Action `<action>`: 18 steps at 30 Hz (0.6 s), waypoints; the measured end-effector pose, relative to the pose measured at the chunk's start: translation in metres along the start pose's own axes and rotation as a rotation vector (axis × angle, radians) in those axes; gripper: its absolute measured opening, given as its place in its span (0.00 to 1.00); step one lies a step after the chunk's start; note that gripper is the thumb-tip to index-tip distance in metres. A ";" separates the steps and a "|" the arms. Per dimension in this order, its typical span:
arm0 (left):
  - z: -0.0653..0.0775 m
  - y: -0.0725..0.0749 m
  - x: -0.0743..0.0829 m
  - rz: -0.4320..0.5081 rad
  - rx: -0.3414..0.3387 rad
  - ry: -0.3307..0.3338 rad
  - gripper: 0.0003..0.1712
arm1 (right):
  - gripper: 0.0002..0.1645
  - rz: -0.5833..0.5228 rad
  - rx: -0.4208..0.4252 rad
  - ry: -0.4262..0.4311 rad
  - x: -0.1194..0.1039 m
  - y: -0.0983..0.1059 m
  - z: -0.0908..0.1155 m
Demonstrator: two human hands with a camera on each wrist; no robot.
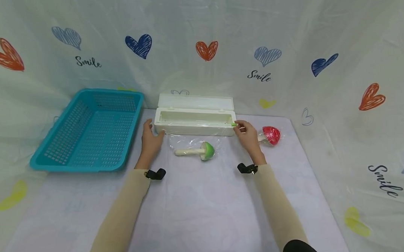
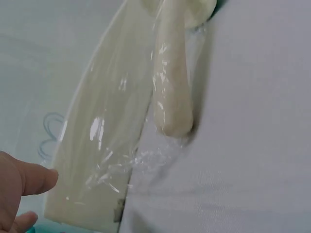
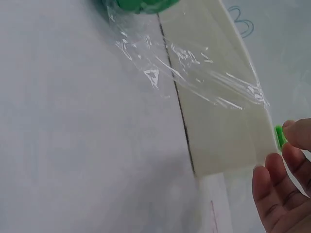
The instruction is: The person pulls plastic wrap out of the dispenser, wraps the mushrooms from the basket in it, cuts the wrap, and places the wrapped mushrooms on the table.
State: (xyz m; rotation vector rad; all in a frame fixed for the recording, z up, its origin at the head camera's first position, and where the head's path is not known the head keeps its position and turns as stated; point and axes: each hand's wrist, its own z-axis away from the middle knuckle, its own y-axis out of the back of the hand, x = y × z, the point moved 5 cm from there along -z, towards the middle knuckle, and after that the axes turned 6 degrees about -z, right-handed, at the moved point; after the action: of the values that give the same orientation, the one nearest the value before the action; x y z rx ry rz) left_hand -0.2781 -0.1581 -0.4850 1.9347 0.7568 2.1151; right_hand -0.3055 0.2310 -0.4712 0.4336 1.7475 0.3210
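A long white cling film dispenser stands on the table with its lid raised at the back. Clear film hangs over its front wall and spreads onto the table around a toy mushroom with a green cap and pale stem. At the dispenser's right end, the thumb and fingers of my right hand pinch a small green slider on the top edge. My left hand is at the left end, thumb and fingers spread apart around that corner.
A second mushroom with a red cap, wrapped in film, lies right of my right hand. To the left stands a large blue plastic basket. Behind everything hangs a white curtain printed with hearts.
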 end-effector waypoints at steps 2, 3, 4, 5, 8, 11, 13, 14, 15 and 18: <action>0.010 0.001 0.008 -0.043 0.016 -0.030 0.40 | 0.17 -0.023 0.013 0.000 -0.002 -0.003 0.010; 0.016 0.001 0.012 -0.063 0.021 -0.054 0.38 | 0.17 -0.040 0.018 -0.002 -0.002 -0.005 0.015; 0.021 0.001 0.015 -0.082 0.023 -0.081 0.36 | 0.17 -0.054 0.023 -0.006 -0.002 -0.007 0.021; 0.026 0.000 0.018 -0.100 0.021 -0.110 0.34 | 0.16 -0.070 0.024 -0.014 -0.002 -0.010 0.027; 0.042 -0.004 0.024 -0.141 -0.008 -0.175 0.26 | 0.15 -0.100 0.021 -0.028 -0.003 -0.017 0.042; 0.056 -0.010 0.025 -0.178 -0.045 -0.232 0.18 | 0.15 -0.133 0.008 -0.040 -0.007 -0.025 0.055; 0.063 -0.016 0.024 -0.192 -0.075 -0.260 0.14 | 0.15 -0.160 -0.002 -0.048 -0.010 -0.030 0.063; 0.065 -0.019 0.023 -0.199 -0.092 -0.274 0.13 | 0.16 -0.171 -0.009 -0.052 -0.011 -0.033 0.066; 0.067 -0.022 0.022 -0.206 -0.111 -0.280 0.12 | 0.16 -0.190 -0.014 -0.054 -0.012 -0.036 0.070; 0.073 -0.032 0.020 -0.222 -0.177 -0.305 0.12 | 0.17 -0.238 -0.035 -0.056 -0.013 -0.046 0.080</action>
State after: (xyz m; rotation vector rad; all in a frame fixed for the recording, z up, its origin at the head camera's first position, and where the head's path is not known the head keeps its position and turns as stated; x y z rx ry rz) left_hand -0.2171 -0.1038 -0.4804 1.9171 0.6628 1.6511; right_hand -0.2305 0.1824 -0.4971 0.2038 1.7158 0.1674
